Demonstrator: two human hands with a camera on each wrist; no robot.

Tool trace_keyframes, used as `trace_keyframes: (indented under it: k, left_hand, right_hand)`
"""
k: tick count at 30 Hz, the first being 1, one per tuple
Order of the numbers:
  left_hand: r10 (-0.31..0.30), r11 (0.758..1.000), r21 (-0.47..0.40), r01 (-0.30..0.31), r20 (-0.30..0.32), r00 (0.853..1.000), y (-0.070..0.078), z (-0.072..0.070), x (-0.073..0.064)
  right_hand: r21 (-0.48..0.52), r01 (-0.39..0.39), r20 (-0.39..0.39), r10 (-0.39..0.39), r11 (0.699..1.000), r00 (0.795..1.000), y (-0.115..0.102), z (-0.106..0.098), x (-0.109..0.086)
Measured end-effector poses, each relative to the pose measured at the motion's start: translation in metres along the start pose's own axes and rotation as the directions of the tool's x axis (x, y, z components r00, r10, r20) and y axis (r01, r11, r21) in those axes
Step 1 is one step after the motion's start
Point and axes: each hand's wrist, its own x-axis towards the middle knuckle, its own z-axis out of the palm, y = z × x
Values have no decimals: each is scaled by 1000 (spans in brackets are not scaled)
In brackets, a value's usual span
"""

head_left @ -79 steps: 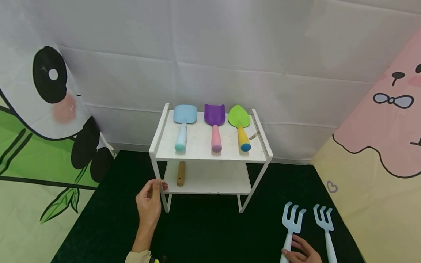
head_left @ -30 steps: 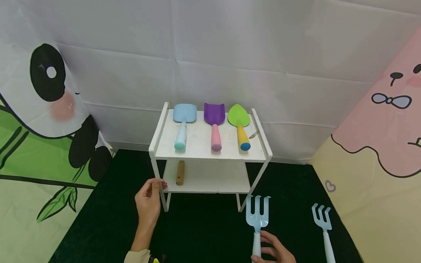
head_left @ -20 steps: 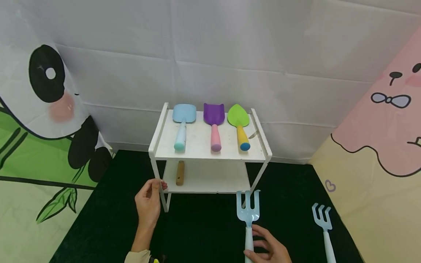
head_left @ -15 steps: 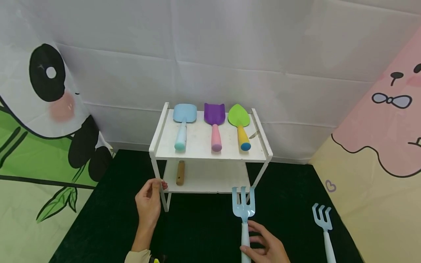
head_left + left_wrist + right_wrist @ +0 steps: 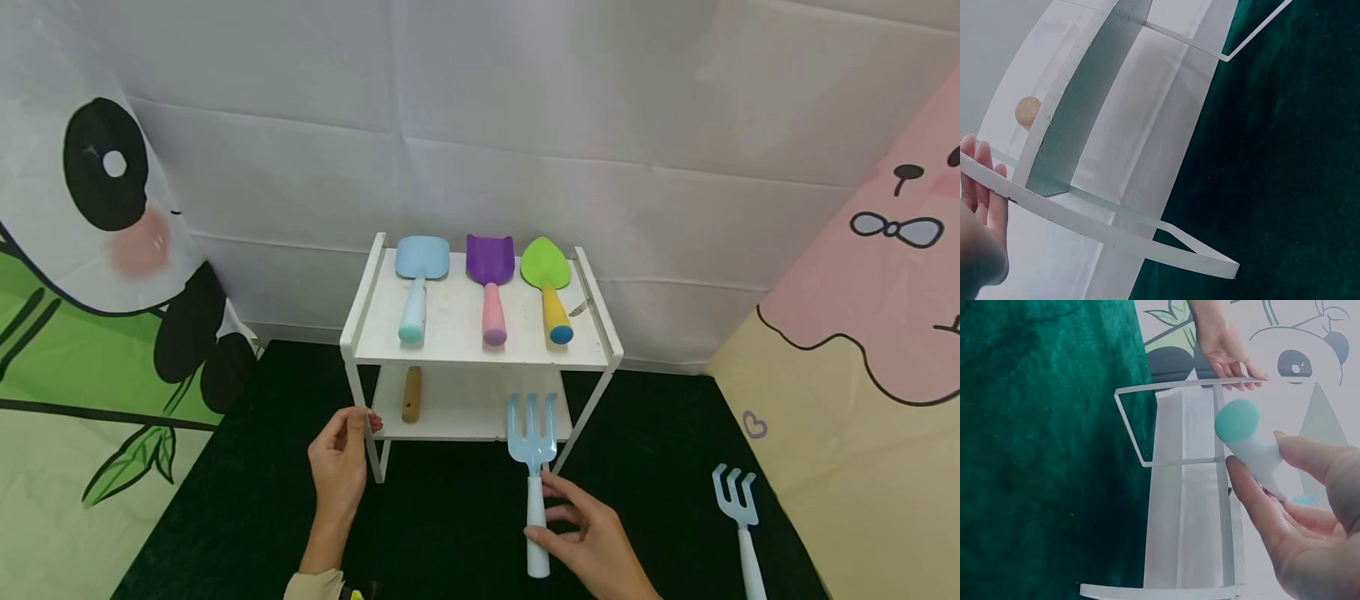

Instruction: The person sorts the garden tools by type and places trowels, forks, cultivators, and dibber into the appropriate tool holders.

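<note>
My right hand [image 5: 588, 537] pinches the white handle of a light-blue hand fork [image 5: 533, 446] between thumb and fingers. The fork points up, its tines overlapping the right front of the lower shelf [image 5: 465, 408] in the head view. In the right wrist view the handle's turquoise butt [image 5: 1237, 420] faces the camera. My left hand [image 5: 341, 467] holds the left front leg of a white two-tier rack [image 5: 453, 346]; the left wrist view has its fingers [image 5: 982, 159] around the leg [image 5: 1085, 222]. A wooden handle [image 5: 412, 394] lies on the lower shelf's left side, its far end hidden.
On the top shelf lie a blue shovel [image 5: 422, 258], a purple scoop [image 5: 490, 260] with a pink handle and a green trowel [image 5: 545, 264] with a yellow handle. Another light-blue hand fork [image 5: 738, 504] lies right on the dark green cloth [image 5: 660, 433]. White fabric [image 5: 525, 125] hangs behind.
My right hand has carried the hand fork from beside the other fork leftward and forward, up to the lower shelf's front. My left hand stays on the rack leg.
</note>
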Motion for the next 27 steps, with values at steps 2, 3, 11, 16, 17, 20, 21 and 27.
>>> trace_keyframes:
  k: [2, 3, 11, 16, 17, 20, 21, 27]
  left_hand:
    - [0, 1000, -3, 0, 3, 1000, 0, 0, 0]
    - [1, 1000, -3, -1, 5, 1000, 0, 0, 0]
    - [6, 1000, -3, -6, 1, 1000, 0, 0, 0]
    - [12, 1000, 3, -12, -2, 1000, 0, 0, -1]
    - [14, 1000, 4, -14, -2, 1000, 0, -1, -1]
    - [13, 1000, 9, -13, -2, 1000, 0, -1, 0]
    - [12, 1000, 11, -12, -2, 1000, 0, -1, 0]
    - [3, 1000, 13, -3, -1, 1000, 0, -1, 0]
  right_hand:
    - [-6, 12, -13, -12, 1000, 1000, -2, 0, 4]
    - [-14, 22, -23, -22, 1000, 999, -3, 0, 6]
    - [-66, 122, -77, -127, 990, 989, -7, 2, 25]
    - [-67, 156, -96, -162, 985, 982, -13, 2, 36]
    - [-68, 167, -98, -173, 984, 980, -15, 3, 39]
    - [-68, 204, -98, -210, 977, 973, -19, 2, 46]
    - [-68, 215, -98, -221, 974, 970, -20, 2, 49]
    - [-66, 238, -105, -244, 969, 964, -23, 3, 66]
